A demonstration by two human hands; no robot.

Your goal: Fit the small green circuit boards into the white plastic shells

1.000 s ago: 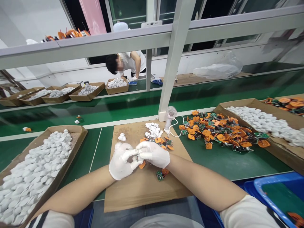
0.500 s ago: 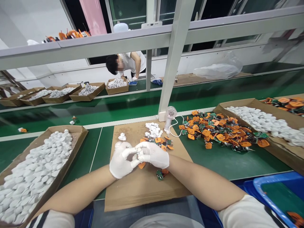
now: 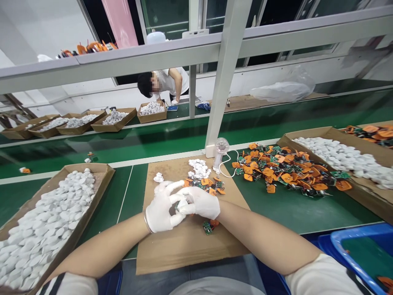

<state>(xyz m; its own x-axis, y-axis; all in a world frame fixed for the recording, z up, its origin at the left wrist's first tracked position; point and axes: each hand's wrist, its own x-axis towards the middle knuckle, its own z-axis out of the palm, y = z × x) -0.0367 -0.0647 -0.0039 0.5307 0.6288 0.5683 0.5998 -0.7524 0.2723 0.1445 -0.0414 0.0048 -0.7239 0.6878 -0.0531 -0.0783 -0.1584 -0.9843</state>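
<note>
My left hand (image 3: pixel 160 209) and my right hand (image 3: pixel 203 202), both in white gloves, meet over a brown cardboard sheet (image 3: pixel 172 256). Between their fingertips is a small white rounded piece (image 3: pixel 181 204), with a bit of green circuit board showing at its lower left. The gloves hide most of it. Just beyond my hands sit a small heap of orange parts with circuit boards (image 3: pixel 211 186) and a pile of white pieces (image 3: pixel 199 169). One loose circuit board with an orange part (image 3: pixel 208 227) lies nearer me, below my right hand.
A box of white pieces (image 3: pixel 55 213) stands left; another box (image 3: pixel 340 157) is at right beside a large orange-and-green pile (image 3: pixel 282 170). A small fan (image 3: pixel 220 151) stands by the post (image 3: pixel 225 78). Across the green belt, a person (image 3: pixel 172 82) bends over. A blue bin (image 3: pixel 344 246) is lower right.
My fingers have shifted around the held piece. Its white rounded side now shows, where a small metallic or board part was visible between the fingertips before.
</note>
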